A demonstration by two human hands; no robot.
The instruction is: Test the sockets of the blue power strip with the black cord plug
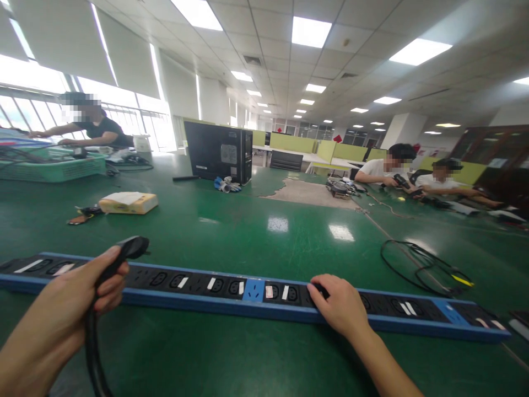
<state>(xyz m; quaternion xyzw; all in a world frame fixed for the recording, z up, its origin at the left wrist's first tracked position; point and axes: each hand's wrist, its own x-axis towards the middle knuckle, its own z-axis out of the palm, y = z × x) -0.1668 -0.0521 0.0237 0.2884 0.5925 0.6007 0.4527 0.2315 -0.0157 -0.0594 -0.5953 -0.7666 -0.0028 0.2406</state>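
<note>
Plug [136, 247] juts from the left hand [91, 280], beyond curled fingers [111, 286].

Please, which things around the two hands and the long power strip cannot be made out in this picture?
All in the head view:
- Far end of the black cable in the left hand's grip: cut off by the bottom edge.
- Left end of the power strip: cut off by the left edge.
- Strip surface beneath the right hand's grip: covered by that hand.
- Any writing on the white stickers: too small.
</note>
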